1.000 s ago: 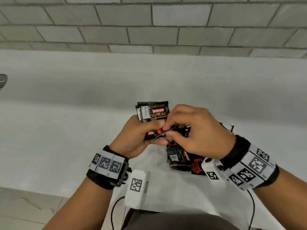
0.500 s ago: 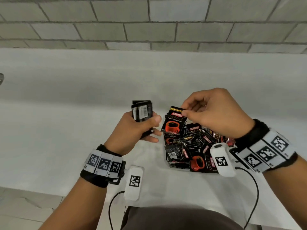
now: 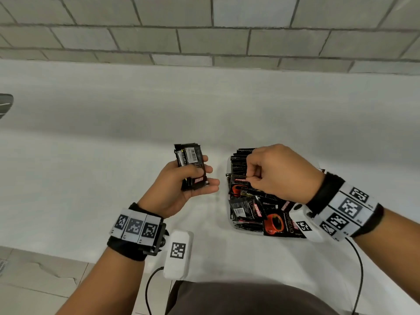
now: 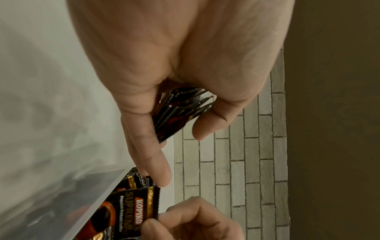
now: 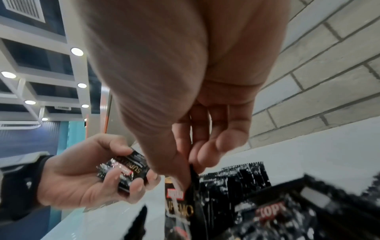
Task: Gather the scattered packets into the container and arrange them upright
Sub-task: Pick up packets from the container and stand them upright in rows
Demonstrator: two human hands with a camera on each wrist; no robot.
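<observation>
My left hand (image 3: 208,171) grips a small stack of black coffee packets (image 3: 191,162), thumb across the front; the stack (image 4: 180,112) shows edge-on in the left wrist view. To the right, my right hand (image 3: 248,178) pinches the top edge of one red-cup packet (image 3: 238,185) standing in the clear container (image 4: 61,203). The same packet (image 5: 179,203) hangs below thumb and forefinger. Behind it a row of packets (image 3: 238,160) stands upright. Several loose packets (image 3: 261,214) lie flat toward me.
The container sits on a white counter (image 3: 113,155) backed by a grey brick wall (image 3: 204,42). The counter's front edge runs past my left wrist, with floor tiles (image 3: 34,280) below. A grey object (image 3: 4,105) shows at the far left.
My right hand left the stack with one packet, carried it right, and lowered it into the container. The left hand kept its stack and stayed nearly in place.
</observation>
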